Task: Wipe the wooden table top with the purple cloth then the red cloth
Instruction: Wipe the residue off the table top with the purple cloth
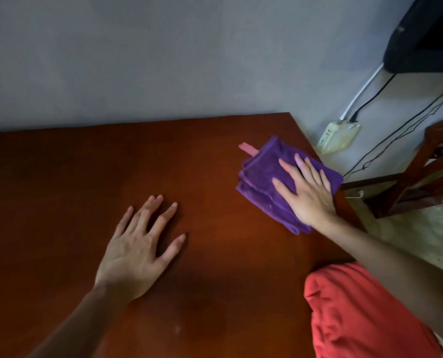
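While pressing flat across the wooden worktop point(60, 189), wiping its far right corner. Lying bunched at the near right edge, untouched: red cloth point(357, 319). Sitting folded under the right hand point(305, 192), fingers straight and spread, pressing rather than gripping: purple cloth point(261, 177). Resting open on bare wood, holding nothing: left hand point(137, 254). Risking a slide off the nearby edge, being only pressed. Standing beyond the corner: wooden chair point(422, 177), power strip point(338, 136), cables point(396, 130).

Grey wall point(163, 60), wooden chair point(427, 174)
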